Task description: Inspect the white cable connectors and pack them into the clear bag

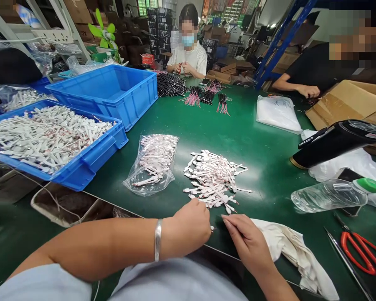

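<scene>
My left hand (189,228) is closed in a loose fist at the table's near edge. From its right side pokes the end of a small white cable piece (212,228); the rest is hidden. Just to the right, my right hand (247,238) has its thumb and forefinger brought together, and I cannot make out anything between them. Beyond both hands lies a loose pile of short white cable pieces (211,173) with reddish ends. Left of that pile, a clear plastic bag (152,186) holds more of the same pieces.
At left stand a blue crate (90,169) full of white pieces and another blue crate (141,98). On the right are a white cloth (296,246), red-handled scissors (359,251), tweezers (347,261), a water bottle (329,196) and a black tumbler (341,140). Two people sit beyond.
</scene>
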`<state>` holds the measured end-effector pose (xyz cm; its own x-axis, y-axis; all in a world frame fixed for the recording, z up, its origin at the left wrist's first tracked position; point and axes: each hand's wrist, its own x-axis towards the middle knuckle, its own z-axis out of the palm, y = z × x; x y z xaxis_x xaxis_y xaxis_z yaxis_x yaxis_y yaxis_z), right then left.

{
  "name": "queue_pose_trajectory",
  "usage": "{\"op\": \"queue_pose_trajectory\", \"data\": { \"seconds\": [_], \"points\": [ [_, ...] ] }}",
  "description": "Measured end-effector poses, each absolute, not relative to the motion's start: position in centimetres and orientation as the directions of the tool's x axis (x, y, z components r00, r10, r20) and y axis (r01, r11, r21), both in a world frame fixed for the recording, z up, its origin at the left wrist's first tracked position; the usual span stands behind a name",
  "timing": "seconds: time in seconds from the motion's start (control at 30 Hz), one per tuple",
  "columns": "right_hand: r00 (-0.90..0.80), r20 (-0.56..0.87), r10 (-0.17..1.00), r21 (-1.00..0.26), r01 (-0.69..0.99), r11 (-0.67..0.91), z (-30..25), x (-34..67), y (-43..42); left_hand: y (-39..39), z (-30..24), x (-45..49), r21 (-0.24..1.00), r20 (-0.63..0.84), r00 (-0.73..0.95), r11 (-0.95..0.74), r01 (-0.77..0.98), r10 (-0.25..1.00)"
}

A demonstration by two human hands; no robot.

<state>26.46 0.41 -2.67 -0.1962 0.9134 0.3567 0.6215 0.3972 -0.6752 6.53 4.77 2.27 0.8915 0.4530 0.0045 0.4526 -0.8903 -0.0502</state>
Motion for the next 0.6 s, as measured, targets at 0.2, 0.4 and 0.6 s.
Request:
{"op": "queue_pose_trajectory", "data": {
  "seconds": [0.2, 0.4, 0.6],
  "points": [
    [-0.063, 0.275, 0.959, -0.785, 0.562, 0.262, -1.1, 24.3, 0.1, 4.5, 3.2, 2.8, 0.443, 0.34, 0.598, -0.684, 0.579, 0.726],
    [-0.167, 0.093, 0.982, -0.948, 0.285, 0.139, 1.0, 17.5, 1.7, 3.0, 2.5, 2.3, 0.671, 0.435, 0.293, -0.524, 0.525, 0.851],
    [-0.239, 0.373, 0.896, -0.803, 0.4, 0.441, 1.9, 13.9, 5.1, 2.2, 0.5, -0.1, 0.677, 0.489, 0.177, -0.499, 0.541, 0.854]
  ]
}}
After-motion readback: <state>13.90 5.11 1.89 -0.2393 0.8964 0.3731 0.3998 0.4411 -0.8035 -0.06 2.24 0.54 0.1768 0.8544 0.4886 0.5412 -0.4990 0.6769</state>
